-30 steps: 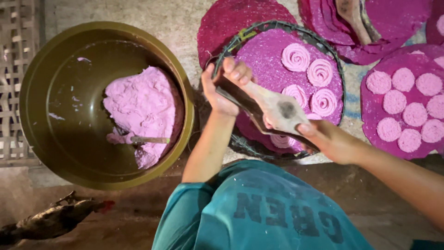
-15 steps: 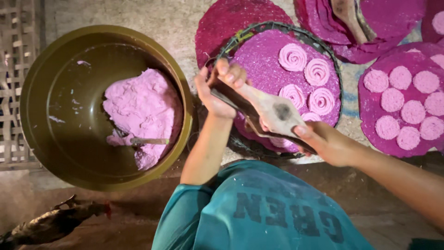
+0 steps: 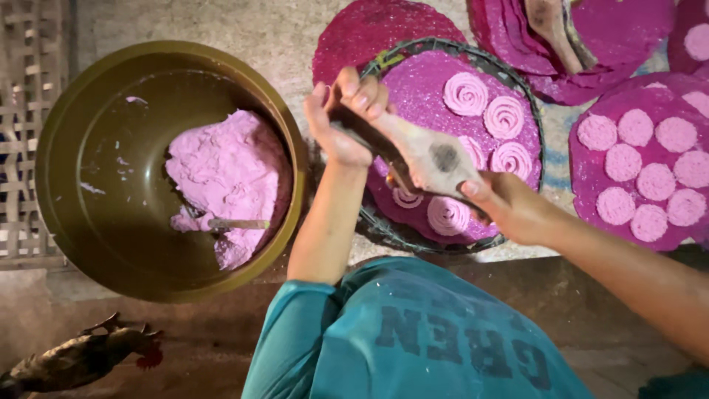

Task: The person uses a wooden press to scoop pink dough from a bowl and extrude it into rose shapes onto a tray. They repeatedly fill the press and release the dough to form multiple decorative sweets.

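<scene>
Both hands are clamped on a wooden dough press [image 3: 425, 157], the left hand [image 3: 341, 122] on its far-left handle end, the right hand [image 3: 509, 207] on the near-right end, held over a round purple-lined tray [image 3: 413, 89] already carrying pink dough spirals [image 3: 465, 92]. To my eye, steady even squeezing while circling the press low over a bare patch would keep each coil tidy. The olive basin [image 3: 74, 148] of pink dough [image 3: 229, 177] sits to the left.
</scene>
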